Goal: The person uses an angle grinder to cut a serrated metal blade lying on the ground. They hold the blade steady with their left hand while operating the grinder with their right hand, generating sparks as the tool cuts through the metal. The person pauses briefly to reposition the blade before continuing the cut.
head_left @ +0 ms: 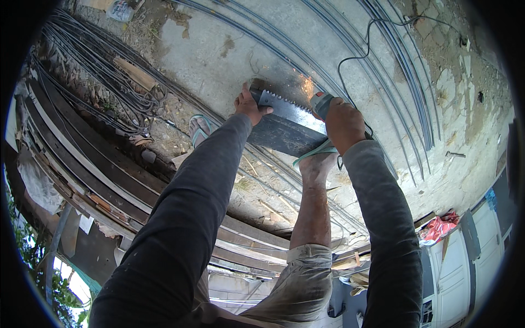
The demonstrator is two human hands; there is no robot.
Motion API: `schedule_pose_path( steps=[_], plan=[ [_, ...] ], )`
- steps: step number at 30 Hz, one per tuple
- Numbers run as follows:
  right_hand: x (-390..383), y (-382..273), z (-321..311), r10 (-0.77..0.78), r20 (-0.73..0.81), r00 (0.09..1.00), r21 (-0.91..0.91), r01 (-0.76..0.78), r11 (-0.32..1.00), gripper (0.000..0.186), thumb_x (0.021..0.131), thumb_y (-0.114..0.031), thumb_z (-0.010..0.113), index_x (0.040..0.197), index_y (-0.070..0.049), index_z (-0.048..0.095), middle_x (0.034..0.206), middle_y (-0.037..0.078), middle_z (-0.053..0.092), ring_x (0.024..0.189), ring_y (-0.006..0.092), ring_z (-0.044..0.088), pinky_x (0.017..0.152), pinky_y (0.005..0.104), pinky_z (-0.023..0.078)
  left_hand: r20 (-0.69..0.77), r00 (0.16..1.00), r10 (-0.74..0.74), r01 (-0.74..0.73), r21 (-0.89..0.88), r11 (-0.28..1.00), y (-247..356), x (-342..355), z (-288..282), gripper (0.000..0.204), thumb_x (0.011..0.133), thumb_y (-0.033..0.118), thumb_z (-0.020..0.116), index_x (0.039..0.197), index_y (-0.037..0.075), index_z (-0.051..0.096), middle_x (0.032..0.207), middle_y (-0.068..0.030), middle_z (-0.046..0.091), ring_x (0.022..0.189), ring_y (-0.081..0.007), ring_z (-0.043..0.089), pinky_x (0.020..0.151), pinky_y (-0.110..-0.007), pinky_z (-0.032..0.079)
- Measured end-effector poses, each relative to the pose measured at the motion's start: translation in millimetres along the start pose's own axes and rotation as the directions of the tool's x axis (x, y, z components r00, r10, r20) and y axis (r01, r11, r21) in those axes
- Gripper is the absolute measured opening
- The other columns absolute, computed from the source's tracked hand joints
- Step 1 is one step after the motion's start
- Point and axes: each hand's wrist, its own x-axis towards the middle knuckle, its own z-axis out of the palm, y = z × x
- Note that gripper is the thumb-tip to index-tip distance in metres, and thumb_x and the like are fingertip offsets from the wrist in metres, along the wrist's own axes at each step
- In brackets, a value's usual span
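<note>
My left hand point(249, 106) is closed on the left end of a metal blade point(287, 109) with a row of teeth along its upper edge. A dark flat piece point(281, 136) lies along its near side, beside my sandalled right foot point(317, 161). In my right hand point(343, 123) is a grey angle grinder point(321, 103), held at the right part of the toothed edge. Orange sparks point(307, 85) fly upward beside it. The grinder's working face is hidden.
Long steel rods point(377, 65) lie on the concrete ground point(208, 49). A black cable point(350, 59) loops across them. Tangled rods point(104, 76) and stacked planks point(109, 158) are at the left. My left foot point(198, 128) stands among rods; red plastic point(437, 227) lies lower right.
</note>
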Motion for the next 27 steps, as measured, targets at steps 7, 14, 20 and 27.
schedule_pose_path(
  steps=[7, 14, 20, 27],
  plan=[
    [-2.1, 2.9, 4.4, 0.026, -0.02, 0.999, 0.022, -0.026, 0.999, 0.049, 0.087, -0.021, 0.068, 0.123, 0.009, 0.052, 0.095, 0.013, 0.069, 0.083, 0.024, 0.074, 0.061, 0.036, 0.061, -0.002, 1.0, 0.011, -0.011, -0.014, 1.0, 0.2, -0.3, 2.3, 0.13, 0.076, 0.042, 0.088, 0.159, 0.006, -0.006, 0.16, -0.0285, 0.024, 0.15, -0.0438, 0.021, 0.123, -0.049, 0.016],
    [-12.0, 35.1, 5.2, 0.251, 0.044, 0.967, 0.336, -0.251, 0.908, 0.039, 0.089, -0.016, 0.062, 0.12, 0.005, 0.051, 0.1, 0.02, 0.071, 0.094, 0.0337, 0.073, 0.08, 0.0419, 0.06, 0.03, 1.0, 0.003, -0.003, 0.008, 1.0, 2.0, -0.2, -0.7, 0.129, 0.077, 0.043, 0.087, 0.158, 0.003, -0.005, 0.161, -0.0281, 0.022, 0.15, -0.0434, 0.022, 0.123, -0.048, 0.016],
    [-30.5, 44.6, 3.8, 0.257, 0.181, 0.949, 0.506, -0.314, 0.803, 0.049, 0.087, -0.026, 0.067, 0.119, 0.006, 0.05, 0.108, 0.027, 0.069, 0.104, 0.0415, 0.069, 0.09, 0.0485, 0.055, 0.021, 1.0, 0.014, -0.014, 0.001, 1.0, -0.1, 0.2, -2.9, 0.129, 0.078, 0.042, 0.086, 0.158, 0.003, -0.007, 0.161, -0.0284, 0.02, 0.15, -0.0446, 0.021, 0.123, -0.047, 0.017],
    [-38.5, 36.1, 35.5, 0.29, 0.33, 0.898, 0.848, -0.417, 0.326, 0.073, 0.08, -0.04, 0.077, 0.124, 0.01, 0.047, 0.113, 0.033, 0.067, 0.11, 0.0484, 0.065, 0.095, 0.0502, 0.05, 0.021, 0.999, 0.033, -0.034, 0.017, 0.999, 3.2, -0.7, -1.5, 0.13, 0.079, 0.042, 0.086, 0.158, 0.003, -0.009, 0.162, -0.0277, 0.019, 0.15, -0.0443, 0.02, 0.124, -0.046, 0.019]
  ],
)
